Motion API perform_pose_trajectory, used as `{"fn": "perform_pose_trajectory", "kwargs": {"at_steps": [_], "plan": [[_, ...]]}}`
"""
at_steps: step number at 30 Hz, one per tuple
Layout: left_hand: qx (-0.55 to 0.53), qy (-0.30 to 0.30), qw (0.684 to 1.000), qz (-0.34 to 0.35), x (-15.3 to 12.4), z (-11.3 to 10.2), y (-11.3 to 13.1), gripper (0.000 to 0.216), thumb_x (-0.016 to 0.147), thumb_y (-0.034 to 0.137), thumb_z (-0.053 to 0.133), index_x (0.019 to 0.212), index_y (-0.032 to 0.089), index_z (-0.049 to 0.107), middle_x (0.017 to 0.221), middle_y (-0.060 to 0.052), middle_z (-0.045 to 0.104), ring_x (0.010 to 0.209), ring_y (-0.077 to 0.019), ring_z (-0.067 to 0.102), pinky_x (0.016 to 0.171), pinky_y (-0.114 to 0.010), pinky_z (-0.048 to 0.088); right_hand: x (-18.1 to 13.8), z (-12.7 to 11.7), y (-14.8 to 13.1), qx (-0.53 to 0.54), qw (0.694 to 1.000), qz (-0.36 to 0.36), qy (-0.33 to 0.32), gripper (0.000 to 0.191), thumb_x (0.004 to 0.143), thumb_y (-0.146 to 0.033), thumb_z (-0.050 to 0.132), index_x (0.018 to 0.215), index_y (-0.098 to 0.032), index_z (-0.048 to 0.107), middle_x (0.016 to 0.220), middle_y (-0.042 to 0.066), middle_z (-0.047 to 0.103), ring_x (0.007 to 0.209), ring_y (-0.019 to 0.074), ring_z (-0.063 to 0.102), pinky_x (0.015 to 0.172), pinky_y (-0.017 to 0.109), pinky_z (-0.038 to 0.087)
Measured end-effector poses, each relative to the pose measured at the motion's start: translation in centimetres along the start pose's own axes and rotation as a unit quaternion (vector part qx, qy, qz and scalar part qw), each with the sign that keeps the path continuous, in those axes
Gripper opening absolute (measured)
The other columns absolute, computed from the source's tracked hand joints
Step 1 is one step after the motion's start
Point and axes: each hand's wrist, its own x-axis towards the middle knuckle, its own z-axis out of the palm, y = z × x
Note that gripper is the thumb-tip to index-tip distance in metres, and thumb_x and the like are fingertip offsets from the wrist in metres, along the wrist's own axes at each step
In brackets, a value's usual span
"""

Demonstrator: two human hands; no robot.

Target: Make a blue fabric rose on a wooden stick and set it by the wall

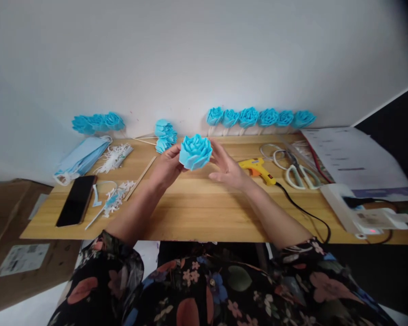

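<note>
Blue flower [195, 151], where is it?

— Held up above the middle of a wooden table [197, 217]. It is a layered rose of pale blue folded material, with its petals facing up and toward the viewer.

Which hand has it?

— The left hand [168, 166] grasps the blue flower from the left and from underneath. Its fingers [175, 153] are curled closed against the base and the left side.

And the other hand?

— The right hand [227, 168] holds nothing. Its palm is turned toward the flower, and its fingers [218, 153] are almost straight and a little spread. Their tips sit at the flower's right edge, but I cannot tell whether they press on the petals.

What lies around them?

— Along the far wall to the right is a row of six blue flowers [261, 117], and at far left stand three more flowers [98, 121]. A small cluster of flowers [165, 135] sits just behind the left hand. On the left of the table are a stack of blue face masks [83, 156], white cut strips [114, 156], a thin wooden stick [140, 178] and, nearer, a black phone [76, 199]. Just right of the right hand lies a yellow glue gun [257, 168], with scissors [301, 174] and printed papers [347, 156] further right
</note>
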Motion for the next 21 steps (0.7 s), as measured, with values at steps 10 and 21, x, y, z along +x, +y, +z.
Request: {"fn": "perform_pose_trajectory", "kwargs": {"at_steps": [10, 21], "plan": [[-0.003, -0.031, 0.999, -0.031, -0.6, 1.6, -1.6, 0.051, 0.057, 0.059, 0.095, 0.079, 0.02, 0.071, 0.064, 0.003, 0.061, 0.052, -0.0099, 0.051, 0.051, -0.024, 0.044, 0.4, 1.7, -4.0, -0.022, 1.0, -0.011, 0.006, 0.118, 0.07, -0.05, 0.091, 0.166, -0.036, 0.023, 0.158, 0.01, 0.054, 0.148, 0.0296, 0.05, 0.12, 0.048, 0.044], [0.161, -0.147, 0.976, -0.012, -1.8, 0.7, -0.5, 0.047, 0.089, 0.061, 0.07, 0.078, 0.016, 0.074, 0.064, -0.002, 0.061, 0.059, -0.0113, 0.049, 0.058, -0.025, 0.043, -0.2, 1.7, -3.0, 0.075, 0.99, 0.029, 0.113, 0.112, 0.066, -0.059, 0.089, 0.161, -0.031, 0.035, 0.147, 0.012, 0.063, 0.119, 0.0276, 0.07, 0.104, 0.043, 0.057]]}}
